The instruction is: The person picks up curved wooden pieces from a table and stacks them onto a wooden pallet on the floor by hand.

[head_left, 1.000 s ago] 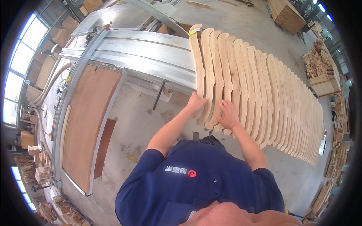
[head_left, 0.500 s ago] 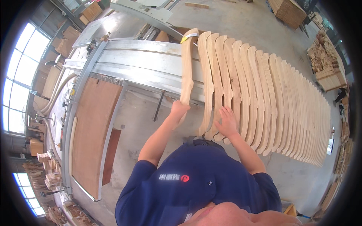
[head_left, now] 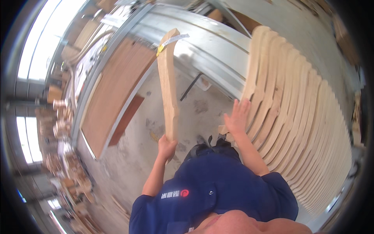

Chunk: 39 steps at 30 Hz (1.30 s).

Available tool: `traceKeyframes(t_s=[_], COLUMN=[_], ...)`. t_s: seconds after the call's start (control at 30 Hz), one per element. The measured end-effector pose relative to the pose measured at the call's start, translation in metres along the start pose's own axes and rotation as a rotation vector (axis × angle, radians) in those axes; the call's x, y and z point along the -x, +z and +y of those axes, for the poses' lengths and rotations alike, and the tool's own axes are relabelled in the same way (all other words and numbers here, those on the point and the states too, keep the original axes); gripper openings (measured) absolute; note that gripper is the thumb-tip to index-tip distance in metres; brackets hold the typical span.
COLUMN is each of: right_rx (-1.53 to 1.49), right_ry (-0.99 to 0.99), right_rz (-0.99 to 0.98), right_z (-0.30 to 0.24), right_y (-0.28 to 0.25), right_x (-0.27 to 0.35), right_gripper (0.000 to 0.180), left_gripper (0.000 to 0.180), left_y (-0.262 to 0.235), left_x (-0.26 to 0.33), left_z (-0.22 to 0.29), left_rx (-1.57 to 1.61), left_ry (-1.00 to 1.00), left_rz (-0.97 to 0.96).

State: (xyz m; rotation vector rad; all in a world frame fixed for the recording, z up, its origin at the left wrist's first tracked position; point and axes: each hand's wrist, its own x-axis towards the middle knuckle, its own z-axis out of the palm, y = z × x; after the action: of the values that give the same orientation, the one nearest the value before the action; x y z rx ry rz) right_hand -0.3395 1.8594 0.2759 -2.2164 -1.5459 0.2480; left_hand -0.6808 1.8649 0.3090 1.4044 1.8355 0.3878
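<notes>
My left hand point(head_left: 166, 147) grips the lower end of a long curved wooden piece point(head_left: 168, 84), held upright and apart from the others, with a strip of tape near its top end. My right hand point(head_left: 236, 118) lies flat with fingers spread against the nearest piece of a long row of matching curved wooden pieces point(head_left: 300, 113) that lean side by side to my right.
A grey metal machine frame point(head_left: 206, 43) runs across the top. A brown wooden panel point(head_left: 113, 91) lies on the left beside a concrete floor point(head_left: 140, 156). Stacks of wood parts point(head_left: 62, 156) sit at the far left near bright windows.
My left hand has pulled one curved piece out of the row and swung it left, away from the stack. My right hand stays pressed on the row.
</notes>
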Motion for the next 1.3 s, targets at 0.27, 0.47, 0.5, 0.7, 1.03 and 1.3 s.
traceKeyframes(t_s=[0.27,0.47,0.5,0.7,1.03,1.3], right_rx=[-0.266,-1.114,-0.744,-0.990,-1.327,-1.328], right_ry=[0.330,0.884,0.533,0.293,0.468,0.242], right_rz=[0.097,-0.122,-0.327,-0.238,-0.432,-0.809], right_z=[-0.008,0.000,0.023,0.042,-0.169,-0.300], right_y=[0.031,0.117,0.120,0.090,0.106,0.146], right_x=[-0.006,-0.044,-0.055,-0.084,-0.047,-0.036], right_gripper=[0.098,0.055,0.047,0.022,0.024,0.024], left_gripper=[0.033,0.033,0.033,0.032,0.026,0.025], left_y=[-0.034,-0.068,-0.074,-0.058,0.046,0.135], left_x=[0.099,0.190,0.203,0.266,0.384,0.439], left_z=[-0.175,-0.281,-0.292,-0.317,-0.311,-0.261], left_rx=[0.312,0.358,0.225,0.445,0.631,0.962], left_ry=[-0.147,-0.326,-0.346,-0.445,-0.954,-1.276], left_rz=[0.316,0.491,0.490,0.684,0.898,1.159])
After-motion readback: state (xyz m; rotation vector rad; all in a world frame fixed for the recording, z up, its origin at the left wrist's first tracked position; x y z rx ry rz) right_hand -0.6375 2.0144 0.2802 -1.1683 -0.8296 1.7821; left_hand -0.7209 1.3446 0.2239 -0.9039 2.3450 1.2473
